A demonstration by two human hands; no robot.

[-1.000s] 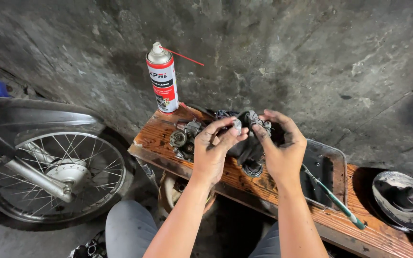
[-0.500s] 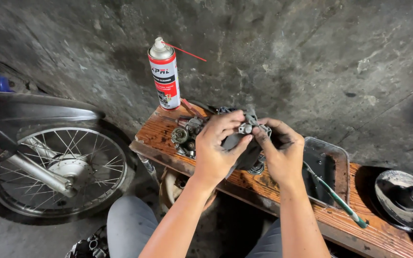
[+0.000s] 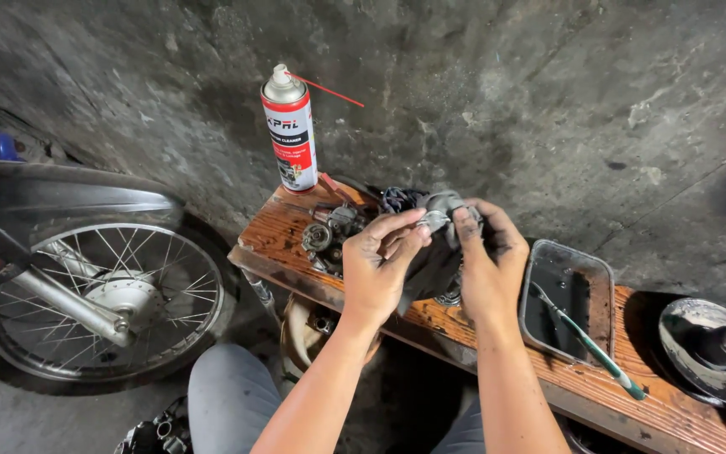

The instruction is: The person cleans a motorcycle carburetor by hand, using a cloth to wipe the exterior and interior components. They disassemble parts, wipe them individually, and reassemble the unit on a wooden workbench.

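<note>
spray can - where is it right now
In the head view the spray can stands upright at the far left corner of the wooden bench, against the wall, left of both hands.

I note a worn, oil-stained wooden bench (image 3: 296, 231), a glossy metal spray can (image 3: 291, 134), and a rough, matt concrete wall (image 3: 506, 84).

My hands cover most of the dark rag (image 3: 430, 269); beside it, the wheel (image 3: 98, 294) and metal disc (image 3: 716, 353) are cut off by the picture's edges.
</note>
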